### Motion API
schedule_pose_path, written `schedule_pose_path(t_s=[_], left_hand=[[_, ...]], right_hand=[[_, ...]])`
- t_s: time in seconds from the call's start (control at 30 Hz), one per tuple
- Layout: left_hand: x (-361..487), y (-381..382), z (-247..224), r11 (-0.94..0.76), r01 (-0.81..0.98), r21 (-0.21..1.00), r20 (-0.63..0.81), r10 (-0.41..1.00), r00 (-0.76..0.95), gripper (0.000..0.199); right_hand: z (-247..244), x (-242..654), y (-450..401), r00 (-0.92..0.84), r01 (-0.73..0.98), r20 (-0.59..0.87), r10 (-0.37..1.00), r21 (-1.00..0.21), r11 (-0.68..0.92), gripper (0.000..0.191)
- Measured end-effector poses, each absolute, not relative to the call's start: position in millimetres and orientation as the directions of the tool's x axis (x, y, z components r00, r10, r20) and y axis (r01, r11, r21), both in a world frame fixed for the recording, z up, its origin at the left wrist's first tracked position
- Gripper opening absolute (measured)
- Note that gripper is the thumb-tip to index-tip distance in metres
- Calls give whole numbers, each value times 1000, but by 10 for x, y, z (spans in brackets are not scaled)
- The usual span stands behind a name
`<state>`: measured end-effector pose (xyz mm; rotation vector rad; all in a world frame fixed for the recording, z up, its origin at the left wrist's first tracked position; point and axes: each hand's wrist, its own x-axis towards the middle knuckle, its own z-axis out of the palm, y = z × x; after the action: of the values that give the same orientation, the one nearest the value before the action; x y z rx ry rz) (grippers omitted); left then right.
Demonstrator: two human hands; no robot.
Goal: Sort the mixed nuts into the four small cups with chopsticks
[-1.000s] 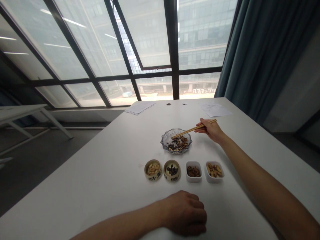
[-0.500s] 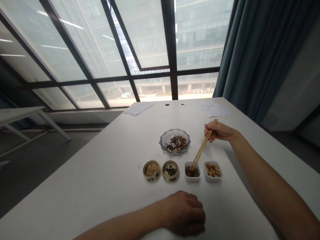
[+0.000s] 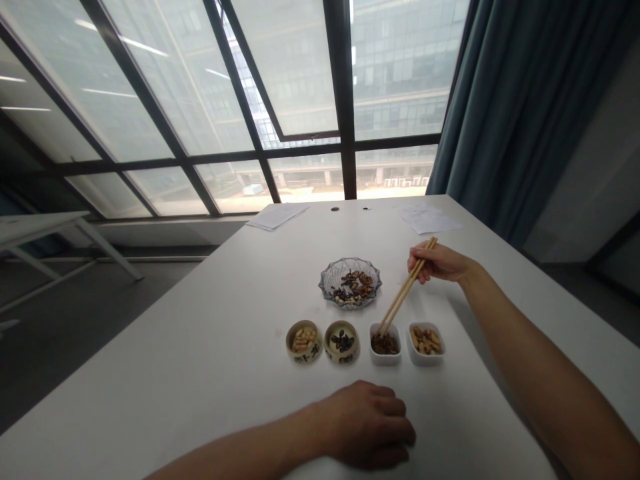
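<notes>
With twelve o'clock toward the window, the left hand (image 3: 370, 427) rests at six o'clock of a white tub (image 3: 385, 360), fingers curled, though I can't tell whether they close on anything. Inside that tub lie brown pieces (image 3: 386, 345), probably light, dry and brittle, best pinched gently across the middle; the chopsticks' (image 3: 411, 277) tips stand slightly apart among them, with any catch unclear. At one o'clock the right hand (image 3: 436, 261) clasps those slim, likely stiff, smooth sticks near their upper ends, while a glass bowl (image 3: 327, 285) sits at eleven.
</notes>
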<state>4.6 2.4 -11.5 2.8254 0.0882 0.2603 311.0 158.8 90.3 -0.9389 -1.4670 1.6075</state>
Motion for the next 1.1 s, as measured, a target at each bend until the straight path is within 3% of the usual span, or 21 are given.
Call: schedule_pose_path(t_s=[0.2,0.4,0.77,1.1], left_hand=[[50,23,-93,-957,44,287,177,98,979,23],[56,29,-90,-956,42,291,164,93,982,22],[46,32,-80,-946,60,317,203,130,971,24],[3,48,-32,-920,-33,390,174,39,984,45]], right_hand=[[862,2953,1677,-235,-218,135,963,-972,84,43],[731,2591,1743,-73,-178,211,975,-964,195,50],[551,2415,1788,-81,-56,223,971,-974,219,55],[492,2370,1782,-76,-55,221,972,-975,217,57]])
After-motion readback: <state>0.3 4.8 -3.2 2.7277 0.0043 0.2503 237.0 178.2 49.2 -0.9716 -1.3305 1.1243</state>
